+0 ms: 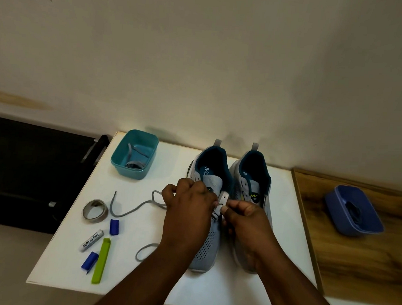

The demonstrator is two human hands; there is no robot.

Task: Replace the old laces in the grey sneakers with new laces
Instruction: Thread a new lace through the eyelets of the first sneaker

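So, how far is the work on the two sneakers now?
Done: the right sneaker shows no lace across its tongue. In hand: both hands, left hand and right hand, work at the eyelets of the left sneaker, and a grey lace trails onto the white table. Left: I cannot tell whether it is going in or coming out.

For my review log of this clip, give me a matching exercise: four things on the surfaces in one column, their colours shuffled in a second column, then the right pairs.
Things:
1. Tub at the back of the white table
2. Tub on the wooden surface
3. Long clip near the table's front edge
4. Loose lace left of the sneakers

Colours:
A. Lime green
B. Grey
C. Teal
D. Blue

Pairs: 1-C, 2-D, 3-A, 4-B
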